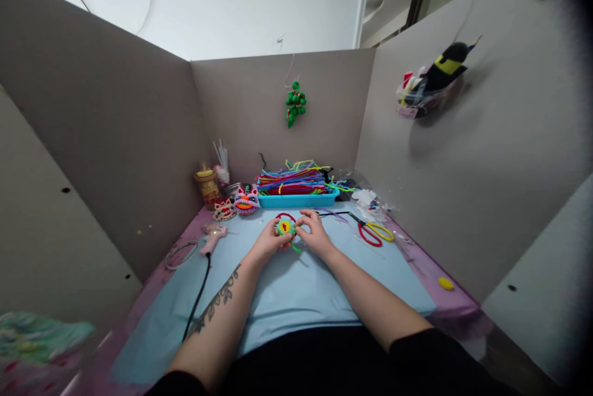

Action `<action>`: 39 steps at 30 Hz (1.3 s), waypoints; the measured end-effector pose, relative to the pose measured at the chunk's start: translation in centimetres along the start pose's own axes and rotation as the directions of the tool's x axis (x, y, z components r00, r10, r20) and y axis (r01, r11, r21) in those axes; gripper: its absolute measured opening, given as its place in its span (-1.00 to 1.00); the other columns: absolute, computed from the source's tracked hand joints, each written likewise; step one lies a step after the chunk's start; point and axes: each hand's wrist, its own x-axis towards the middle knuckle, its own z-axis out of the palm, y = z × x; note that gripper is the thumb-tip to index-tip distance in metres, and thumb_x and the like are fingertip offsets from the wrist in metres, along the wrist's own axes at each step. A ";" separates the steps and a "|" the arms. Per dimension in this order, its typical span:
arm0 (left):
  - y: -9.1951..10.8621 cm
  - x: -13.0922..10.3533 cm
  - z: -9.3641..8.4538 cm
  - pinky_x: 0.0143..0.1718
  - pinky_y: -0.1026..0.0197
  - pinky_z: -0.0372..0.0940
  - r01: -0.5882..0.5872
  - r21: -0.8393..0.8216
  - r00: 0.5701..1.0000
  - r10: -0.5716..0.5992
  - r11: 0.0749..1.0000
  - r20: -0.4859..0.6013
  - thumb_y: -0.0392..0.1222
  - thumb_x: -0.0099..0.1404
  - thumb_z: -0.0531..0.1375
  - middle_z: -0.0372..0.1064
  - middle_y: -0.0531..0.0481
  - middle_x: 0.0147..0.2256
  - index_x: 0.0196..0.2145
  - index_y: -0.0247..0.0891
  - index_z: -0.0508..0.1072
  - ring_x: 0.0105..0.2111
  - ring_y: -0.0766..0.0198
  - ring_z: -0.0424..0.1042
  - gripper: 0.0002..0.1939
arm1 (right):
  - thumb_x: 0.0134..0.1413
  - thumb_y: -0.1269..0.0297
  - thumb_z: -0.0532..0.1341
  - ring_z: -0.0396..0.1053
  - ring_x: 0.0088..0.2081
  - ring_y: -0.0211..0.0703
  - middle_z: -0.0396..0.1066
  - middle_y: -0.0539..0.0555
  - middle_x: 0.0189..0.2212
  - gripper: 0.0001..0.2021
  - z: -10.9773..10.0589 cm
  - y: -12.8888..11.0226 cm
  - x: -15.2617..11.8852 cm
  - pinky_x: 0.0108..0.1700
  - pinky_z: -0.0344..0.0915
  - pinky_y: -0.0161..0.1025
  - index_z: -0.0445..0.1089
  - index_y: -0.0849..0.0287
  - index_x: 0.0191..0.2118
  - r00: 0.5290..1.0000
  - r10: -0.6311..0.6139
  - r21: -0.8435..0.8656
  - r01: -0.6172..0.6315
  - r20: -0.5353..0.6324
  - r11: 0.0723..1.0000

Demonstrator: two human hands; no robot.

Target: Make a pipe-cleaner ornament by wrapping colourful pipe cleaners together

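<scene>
Over the middle of the light blue cloth (310,297), a small round craft piece (285,227) shows a yellow centre with a red mark, a green rim and a red loop at its top. My left hand (267,240) is closed on its left side, thumb on the rim. The fingers of my right hand (316,233) are pinched together at its right edge; what they hold there is too small to make out. A short green strand (295,248) sticks out below the piece.
Behind my hands stands a blue tray (299,200) of coloured pipe cleaners. Red-and-yellow scissors (370,232) lie right. Left are a pink glue gun (214,238) with its cord, two lion-face crafts (246,199) and a cup (207,186). A yellow disc (445,283) lies far right.
</scene>
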 end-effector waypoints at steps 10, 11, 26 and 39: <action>-0.2 0.1 0.0 -0.66 0.39 0.11 -0.038 0.065 0.998 0.041 0.997 -0.042 -0.15 -0.13 0.39 0.31 0.15 -0.55 -0.05 -0.28 0.16 -0.69 0.45 0.25 -0.28 | -0.11 0.32 0.23 0.10 0.11 0.00 0.20 0.13 0.01 -0.96 0.2 0.5 0.0 0.16 -0.01 0.03 0.43 0.11 -0.44 0.996 0.026 0.057 -0.031 0.089 0.998; -0.2 0.1 0.0 -0.66 0.39 0.12 -0.040 0.071 0.999 0.042 0.997 -0.031 -0.15 -0.12 0.39 0.31 0.14 -0.54 -0.05 -0.28 0.16 -0.68 0.44 0.25 -0.29 | -0.10 0.32 0.22 0.10 0.11 -0.01 0.20 0.12 0.01 -0.96 0.2 0.6 0.1 0.16 -0.01 0.02 0.42 0.12 -0.46 0.995 0.027 0.062 -0.033 0.099 0.998; 1.2 0.0 -0.8 -0.51 0.34 0.23 -0.245 0.303 0.887 0.339 0.921 -0.314 -0.28 -0.07 0.29 0.36 0.01 -0.34 -0.24 -0.26 0.32 -0.59 0.45 0.30 -0.61 | 0.04 0.22 0.11 0.13 0.09 -0.01 0.18 0.18 0.00 -0.84 0.2 1.3 0.4 0.13 0.04 -0.01 0.34 0.15 -0.44 0.995 0.073 0.131 -0.063 -0.073 0.989; -0.2 0.1 0.7 -0.47 0.21 0.38 -0.246 0.228 0.928 0.297 0.942 -0.226 -0.09 -0.01 0.30 0.44 -0.03 -0.44 -0.23 -0.28 0.26 -0.49 0.25 0.46 -0.57 | 0.04 0.24 0.10 0.17 0.04 -0.02 0.21 0.17 -0.05 -0.85 0.9 0.1 -0.2 0.11 0.07 -0.04 0.34 0.15 -0.44 0.979 0.053 0.088 -0.036 -0.197 0.995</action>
